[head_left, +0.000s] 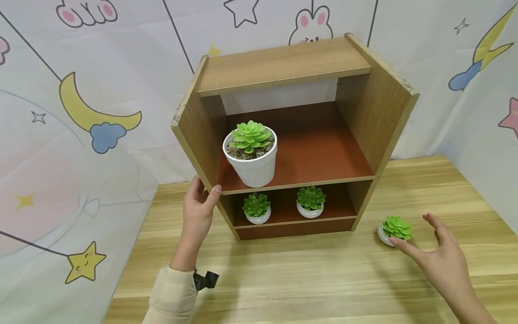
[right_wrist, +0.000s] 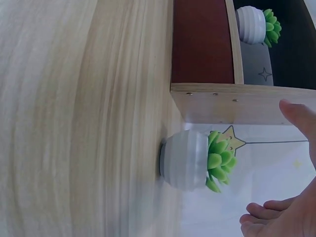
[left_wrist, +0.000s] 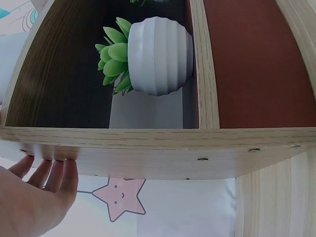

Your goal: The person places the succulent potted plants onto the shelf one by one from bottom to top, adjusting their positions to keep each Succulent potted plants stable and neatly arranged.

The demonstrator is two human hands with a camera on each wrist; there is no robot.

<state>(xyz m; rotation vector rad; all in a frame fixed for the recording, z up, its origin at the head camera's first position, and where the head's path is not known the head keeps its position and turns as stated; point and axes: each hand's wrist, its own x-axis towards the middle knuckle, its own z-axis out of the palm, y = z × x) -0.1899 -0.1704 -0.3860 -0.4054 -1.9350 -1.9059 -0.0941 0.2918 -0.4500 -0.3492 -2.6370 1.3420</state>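
Observation:
A small two-tier wooden shelf (head_left: 392, 121) stands on the table. At its left side panel, my left hand (head_left: 198, 207) grips the edge, thumb at the front and fingers against the outer face, as the left wrist view shows. To the right of the shelf, a small green succulent in a ribbed white pot (right_wrist: 185, 159) stands upright on the table. My right hand (head_left: 445, 258) is beside that plant, thumb and fingers spread wide. In the right wrist view a gap shows between this hand and the pot, and the hand holds nothing.
A larger white pot with a succulent (head_left: 256, 168) stands on the upper tier at the left, near the front edge. Below it, a left small succulent (head_left: 256, 207) and a right small succulent (head_left: 310, 200) share the lower tier. A printed cloth (head_left: 162, 54) hangs behind.

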